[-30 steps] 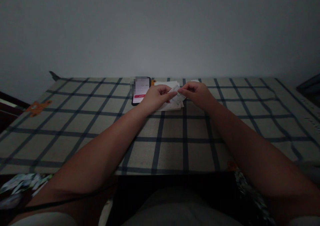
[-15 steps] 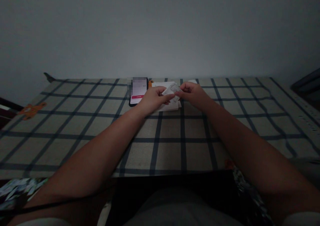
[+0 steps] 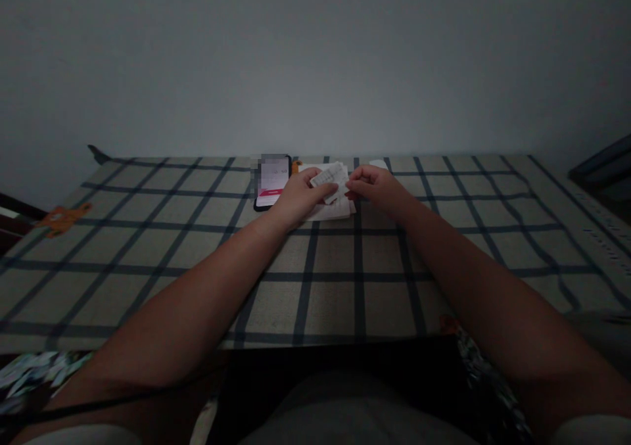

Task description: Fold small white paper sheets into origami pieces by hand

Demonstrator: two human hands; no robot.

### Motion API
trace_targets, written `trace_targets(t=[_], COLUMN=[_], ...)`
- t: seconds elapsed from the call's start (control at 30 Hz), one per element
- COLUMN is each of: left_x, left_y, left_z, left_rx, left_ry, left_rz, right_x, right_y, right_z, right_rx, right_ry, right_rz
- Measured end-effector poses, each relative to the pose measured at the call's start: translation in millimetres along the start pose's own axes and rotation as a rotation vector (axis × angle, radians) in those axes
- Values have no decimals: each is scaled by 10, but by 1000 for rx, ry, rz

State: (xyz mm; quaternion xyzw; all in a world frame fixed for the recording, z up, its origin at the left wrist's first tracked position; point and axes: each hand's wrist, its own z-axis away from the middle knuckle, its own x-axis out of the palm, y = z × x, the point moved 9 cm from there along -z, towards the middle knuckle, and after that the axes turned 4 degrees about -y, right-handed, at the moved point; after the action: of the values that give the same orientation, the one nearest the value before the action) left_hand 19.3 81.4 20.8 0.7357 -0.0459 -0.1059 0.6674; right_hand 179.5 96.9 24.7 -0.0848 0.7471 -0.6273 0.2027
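Both arms reach forward over a checked tablecloth point(image 3: 335, 287) in dim light. My left hand point(image 3: 298, 198) and my right hand point(image 3: 377, 187) meet near the far edge, both pinching a small white printed paper slip point(image 3: 331, 177) held just above the cloth. Beneath the hands lies a stack of white papers point(image 3: 335, 210). A phone point(image 3: 273, 182) with a lit screen and a red bar lies flat just left of my left hand.
A plain grey wall rises behind the table. An orange tag point(image 3: 62, 218) sits at the cloth's left edge. A dark object point(image 3: 601, 169) stands at the far right. Patterned fabric point(image 3: 29, 366) shows at the lower left, below the table's near edge.
The paper slip has been turned and raised slightly toward my left hand. Both hands shifted a little left; the view also moved slightly.
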Motion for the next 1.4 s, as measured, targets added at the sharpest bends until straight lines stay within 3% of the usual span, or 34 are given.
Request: trace_targets(t=[0.47,0.7,0.87,1.07,1.2,1.4], left_x=[-34,-18,-36,-32,-58,-61], left_y=[-53,64,49,40,101,10], left_z=[-33,-2,-4,-6,6,-24], left_rx=[36,67,55,23,66,22], left_ry=[-21,-28,-15,-57,-26,-34], left_rz=[-29,-73,-91,-115,-139,-78], right_x=[4,-31,-30,-106,-55,-98], right_y=[-53,-46,-47,-86,-77,-136], right_z=[28,23,17,14,12,32], right_rx=[-70,-52,-60,-110,-89,-106], right_ry=[-35,-9,-43,27,-8,31], right_rz=[136,65,157,210,148,196])
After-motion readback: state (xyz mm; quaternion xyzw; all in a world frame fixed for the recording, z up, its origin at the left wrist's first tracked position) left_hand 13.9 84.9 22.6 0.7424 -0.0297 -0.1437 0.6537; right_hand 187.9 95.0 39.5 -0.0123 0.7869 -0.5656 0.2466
